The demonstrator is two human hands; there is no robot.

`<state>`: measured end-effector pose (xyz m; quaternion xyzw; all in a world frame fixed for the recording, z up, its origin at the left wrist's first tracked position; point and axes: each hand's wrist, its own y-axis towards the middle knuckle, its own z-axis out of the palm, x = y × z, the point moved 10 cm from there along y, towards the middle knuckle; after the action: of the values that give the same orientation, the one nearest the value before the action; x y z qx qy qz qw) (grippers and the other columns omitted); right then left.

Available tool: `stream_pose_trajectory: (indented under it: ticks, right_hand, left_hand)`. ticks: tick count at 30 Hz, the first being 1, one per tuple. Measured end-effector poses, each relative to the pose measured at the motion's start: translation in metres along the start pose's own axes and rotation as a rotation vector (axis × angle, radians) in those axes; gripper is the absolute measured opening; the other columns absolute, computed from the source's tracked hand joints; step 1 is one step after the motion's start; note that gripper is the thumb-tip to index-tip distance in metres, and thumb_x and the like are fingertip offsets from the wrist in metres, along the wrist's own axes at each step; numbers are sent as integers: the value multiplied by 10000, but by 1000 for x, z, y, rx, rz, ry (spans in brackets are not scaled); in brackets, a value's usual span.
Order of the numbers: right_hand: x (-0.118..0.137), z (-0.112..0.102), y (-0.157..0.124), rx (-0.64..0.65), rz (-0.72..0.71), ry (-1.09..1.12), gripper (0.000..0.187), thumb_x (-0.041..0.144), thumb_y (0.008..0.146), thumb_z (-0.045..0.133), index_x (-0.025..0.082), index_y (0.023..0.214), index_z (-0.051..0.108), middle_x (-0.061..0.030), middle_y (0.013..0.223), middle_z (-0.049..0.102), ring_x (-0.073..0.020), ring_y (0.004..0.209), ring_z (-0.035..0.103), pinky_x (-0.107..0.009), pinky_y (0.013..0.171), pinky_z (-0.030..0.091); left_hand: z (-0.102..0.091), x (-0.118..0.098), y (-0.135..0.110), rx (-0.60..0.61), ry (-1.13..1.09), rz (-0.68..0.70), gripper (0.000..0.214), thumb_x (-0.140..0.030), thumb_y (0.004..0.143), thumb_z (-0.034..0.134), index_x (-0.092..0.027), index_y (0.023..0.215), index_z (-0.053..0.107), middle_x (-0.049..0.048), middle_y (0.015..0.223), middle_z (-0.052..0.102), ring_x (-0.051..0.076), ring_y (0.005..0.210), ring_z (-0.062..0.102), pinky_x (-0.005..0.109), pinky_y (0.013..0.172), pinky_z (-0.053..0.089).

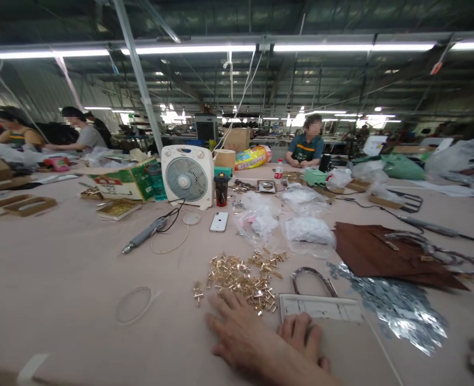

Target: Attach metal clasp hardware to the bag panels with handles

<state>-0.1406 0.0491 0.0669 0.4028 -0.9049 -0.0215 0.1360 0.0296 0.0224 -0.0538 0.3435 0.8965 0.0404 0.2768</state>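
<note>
My right hand [239, 329] reaches across to the left, its forearm passing over my left hand. Its fingers are spread, palm down, at the near edge of a pile of small gold-coloured metal fittings [237, 273]; whether the fingertips touch any is blurred. My left hand [301, 332] rests with fingers apart on a beige bag panel [353, 343], partly hidden under the right forearm. Along the panel's top runs a whitish strip, and a dark wrapped handle loop [311, 273] stands beyond it. To the right lies a heap of flat silver metal plates [406, 311].
Brown leather-like sheets [361, 246] with wrapped handles lie at right. An electric screwdriver [144, 236], a clear ring [133, 305] and a phone [219, 221] lie left and ahead. Behind stand a fan [186, 177], a bottle [221, 188] and plastic bags [307, 230]. Other people sit further off.
</note>
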Motion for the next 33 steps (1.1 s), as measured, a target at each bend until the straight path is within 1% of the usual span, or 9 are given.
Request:
stream_pose_trajectory:
  ticks: [7, 10, 14, 18, 20, 21, 24, 28, 33]
  right_hand:
    - [-4, -37, -8, -181, -124, 17, 368, 400, 1042, 558, 261, 1382, 585, -15, 1631, 456, -216, 1472, 444, -376, 1217, 392]
    - [-20, -64, -15, -331, -77, 68, 332, 339, 1047, 547, 233, 1356, 606, -39, 1544, 553, -165, 1389, 530, -306, 1170, 432]
    - [-74, -111, -54, -683, 128, 219, 320, 273, 1003, 593, 237, 1316, 646, -57, 1343, 684, -174, 1236, 631, -320, 1100, 494]
    - [-165, -138, -137, -951, 511, 272, 293, 311, 1029, 519, 210, 1245, 691, -94, 1200, 733, -202, 1087, 686, -330, 975, 554]
    - [-215, -137, -184, -914, 793, 189, 351, 346, 1045, 452, 195, 1252, 692, -103, 1243, 728, -205, 1106, 686, -316, 962, 551]
    - [-239, -131, -204, -813, 939, 131, 372, 351, 1045, 425, 209, 1263, 692, -90, 1269, 727, -201, 1131, 682, -313, 985, 538]
    - [-287, -117, -253, -671, 1111, 107, 307, 306, 962, 542, 182, 1143, 755, -111, 1132, 777, -246, 1053, 718, -350, 976, 522]
    - [-319, -85, -281, -495, 1251, 106, 233, 350, 893, 658, 174, 932, 806, -134, 974, 802, -291, 973, 740, -355, 877, 513]
    - [-338, -56, -289, -413, 1345, 90, 304, 416, 894, 670, 196, 1050, 810, -130, 1093, 798, -314, 1067, 726, -356, 880, 501]
  left_hand:
    - [-15, 1, -7, -75, 2, -59, 541, -423, 875, 701, -295, 1398, 660, 106, 1512, 587, 402, 1368, 495, 597, 1141, 419]
    - [-23, -1, -8, -142, 23, -6, 511, -308, 898, 641, -303, 1408, 653, 94, 1498, 603, 381, 1358, 529, 570, 1149, 429]
    - [-41, -10, -5, -205, 46, 72, 472, -234, 888, 594, -320, 1344, 680, 88, 1368, 686, 358, 1241, 614, 521, 1067, 517]
    - [-62, -27, -5, -249, 9, 216, 435, -251, 902, 612, -242, 1334, 660, 129, 1337, 679, 334, 1189, 638, 465, 979, 586]
    - [-70, -31, -7, -276, 17, 244, 429, -208, 896, 611, -237, 1322, 650, 121, 1343, 675, 306, 1172, 650, 428, 955, 599]
    - [-72, -32, -7, -285, 24, 241, 432, -192, 890, 612, -238, 1318, 645, 116, 1348, 673, 300, 1172, 650, 425, 958, 598]
    - [-80, -35, -8, -278, 8, 179, 428, -157, 879, 602, -245, 1297, 640, 101, 1349, 669, 296, 1179, 639, 447, 982, 587]
    - [-90, -41, -11, -227, -81, 64, 416, -114, 880, 577, -243, 1271, 638, 95, 1363, 649, 310, 1224, 602, 505, 1025, 558]
    - [-96, -36, -16, -241, -233, -12, 341, -61, 856, 579, -225, 1148, 644, 93, 1261, 665, 296, 1193, 608, 515, 1051, 540]
